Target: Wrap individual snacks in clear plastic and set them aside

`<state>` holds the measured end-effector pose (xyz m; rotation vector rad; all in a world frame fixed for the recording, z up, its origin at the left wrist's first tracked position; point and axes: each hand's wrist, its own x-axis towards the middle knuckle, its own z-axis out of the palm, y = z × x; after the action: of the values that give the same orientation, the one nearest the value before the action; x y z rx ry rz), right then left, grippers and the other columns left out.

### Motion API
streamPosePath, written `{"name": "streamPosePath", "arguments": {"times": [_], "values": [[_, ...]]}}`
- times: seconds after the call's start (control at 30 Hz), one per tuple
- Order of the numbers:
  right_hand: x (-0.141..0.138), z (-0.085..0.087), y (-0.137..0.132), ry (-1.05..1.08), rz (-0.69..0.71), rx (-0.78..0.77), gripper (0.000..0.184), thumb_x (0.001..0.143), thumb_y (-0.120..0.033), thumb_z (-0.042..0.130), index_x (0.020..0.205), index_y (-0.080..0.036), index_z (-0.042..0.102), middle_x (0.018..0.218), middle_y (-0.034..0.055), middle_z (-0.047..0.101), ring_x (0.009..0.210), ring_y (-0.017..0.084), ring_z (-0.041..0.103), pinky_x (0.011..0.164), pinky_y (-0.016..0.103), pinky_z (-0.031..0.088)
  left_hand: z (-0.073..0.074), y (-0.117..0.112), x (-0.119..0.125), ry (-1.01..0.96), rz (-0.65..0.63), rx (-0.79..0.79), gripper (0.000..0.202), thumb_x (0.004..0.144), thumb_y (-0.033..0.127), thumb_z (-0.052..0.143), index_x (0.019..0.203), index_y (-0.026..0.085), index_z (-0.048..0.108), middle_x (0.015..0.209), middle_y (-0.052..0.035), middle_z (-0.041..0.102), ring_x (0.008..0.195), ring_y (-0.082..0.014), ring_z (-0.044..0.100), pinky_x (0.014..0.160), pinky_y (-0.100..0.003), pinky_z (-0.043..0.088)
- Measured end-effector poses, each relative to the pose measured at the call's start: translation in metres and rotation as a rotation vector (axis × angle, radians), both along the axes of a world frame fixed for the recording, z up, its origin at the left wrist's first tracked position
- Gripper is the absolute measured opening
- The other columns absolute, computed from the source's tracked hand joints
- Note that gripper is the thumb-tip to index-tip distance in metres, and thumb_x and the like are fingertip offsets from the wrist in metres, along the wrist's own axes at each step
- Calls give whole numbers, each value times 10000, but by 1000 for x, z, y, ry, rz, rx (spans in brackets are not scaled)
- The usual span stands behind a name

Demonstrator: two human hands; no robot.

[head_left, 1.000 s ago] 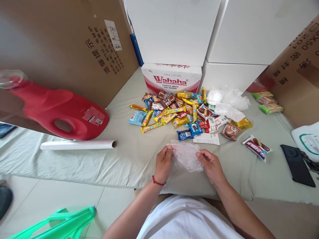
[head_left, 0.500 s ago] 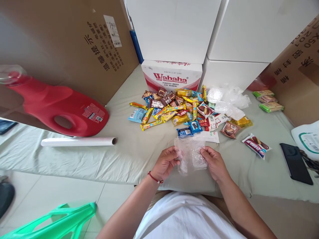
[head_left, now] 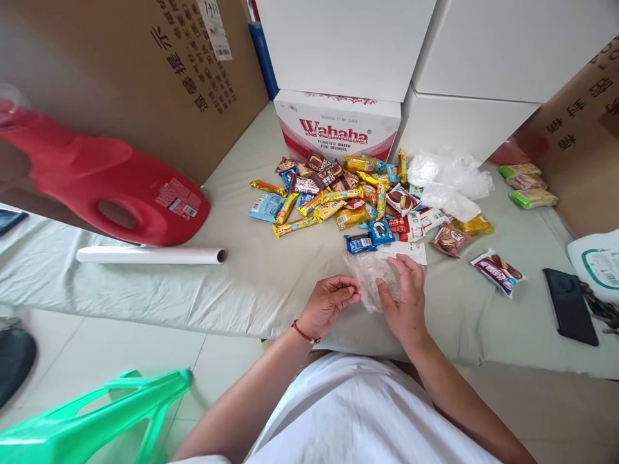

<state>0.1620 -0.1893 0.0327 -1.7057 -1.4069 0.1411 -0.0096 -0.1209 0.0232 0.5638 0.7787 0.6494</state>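
Note:
A crumpled clear plastic bag (head_left: 370,280) is between my hands, close to the table's front edge. My left hand (head_left: 331,299) pinches its left side between thumb and fingers. Over the bag's right side, my right hand (head_left: 406,299) has its thumb and fingers spread; whether the fingertips touch the plastic I cannot tell. Just beyond the bag lies a pile of wrapped snacks (head_left: 329,200), with a small blue packet (head_left: 360,243) and a white packet (head_left: 403,251) nearest to it. More clear plastic bags (head_left: 449,183) sit at the pile's right.
At left are a red jug (head_left: 120,187) and a white roll (head_left: 149,256). A Wahaba-style carton (head_left: 338,129) stands behind the pile. To the right lie a single wrapped cake (head_left: 498,272), a phone (head_left: 570,306) and green-edged packets (head_left: 527,185). A green stool (head_left: 97,419) is below.
My right hand has let go of the bag's right edge and spread its fingers over it. The bag is less stretched out, still in my left hand. The view has shifted slightly.

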Motion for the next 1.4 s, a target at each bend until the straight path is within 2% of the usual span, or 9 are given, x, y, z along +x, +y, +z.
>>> {"name": "streamPosePath", "arguments": {"times": [0.07, 0.2, 0.37, 0.47, 0.7, 0.93, 1.07, 1.2, 1.4], "values": [[-1, 5, 1, -14, 51, -30, 326, 974, -384, 573, 1260, -242, 636, 1281, 127, 609, 1266, 298, 519, 1091, 518, 428, -2, -1, 1, 3, -14, 21, 362, 597, 323, 953, 868, 136, 801, 771, -41, 747, 718, -124, 688, 754, -237, 557], [2, -1, 7, 188, 219, -272, 252, 942, -436, 611, 1044, -243, 735, 979, 72, 731, 1017, 271, 632, 936, 443, 507, -4, -3, 4, 10, -45, 57, 347, 593, 334, 947, 847, 146, 806, 802, -51, 759, 748, -139, 690, 784, -261, 558], [7, -19, 12, 627, 140, -362, 301, 895, -479, 653, 998, -222, 771, 905, 55, 754, 821, 221, 678, 774, 352, 535, -1, -5, 11, 78, -50, 57, 416, 585, 411, 951, 828, 138, 752, 760, -31, 715, 730, -138, 690, 706, -236, 537], [8, -20, 12, 771, 146, -376, 331, 847, -484, 703, 1034, -223, 782, 951, 55, 772, 845, 229, 695, 768, 343, 540, 2, -6, 15, 112, -4, 82, 463, 599, 485, 932, 808, 150, 690, 786, -11, 678, 732, -133, 671, 656, -230, 529], [6, -11, 7, 609, 135, -328, 240, 869, -417, 680, 994, -238, 780, 962, 50, 763, 913, 229, 693, 862, 355, 520, 0, -5, 27, 285, 70, 308, 425, 659, 518, 854, 842, 167, 699, 873, -33, 635, 814, -155, 566, 569, -216, 468], [8, -17, 4, 619, 190, -336, 229, 901, -425, 647, 965, -226, 741, 900, 38, 728, 847, 208, 663, 800, 331, 514, 1, 3, 34, 262, 179, 273, 338, 719, 479, 789, 761, 175, 649, 750, 7, 600, 653, -105, 471, 538, -213, 369], [7, -12, 3, 504, 270, -316, 194, 931, -370, 610, 980, -247, 751, 965, 41, 718, 903, 208, 670, 847, 343, 510, 1, 7, 40, 330, 128, 369, 334, 658, 407, 859, 828, 171, 694, 767, 3, 644, 698, -116, 521, 634, -237, 421], [9, -12, 2, 437, 288, -288, 180, 930, -350, 607, 974, -261, 758, 949, 41, 720, 935, 217, 660, 878, 355, 499, 0, 7, 40, 356, 130, 403, 268, 665, 384, 839, 757, 167, 712, 753, -7, 661, 727, -132, 539, 692, -259, 434], [12, -20, -1, 760, 205, -324, 247, 864, -471, 699, 927, -236, 738, 870, 30, 699, 766, 181, 603, 714, 301, 487, 2, 5, 23, 251, 184, 263, 300, 646, 389, 861, 748, 174, 678, 714, 30, 606, 624, -89, 471, 593, -227, 384]]}}
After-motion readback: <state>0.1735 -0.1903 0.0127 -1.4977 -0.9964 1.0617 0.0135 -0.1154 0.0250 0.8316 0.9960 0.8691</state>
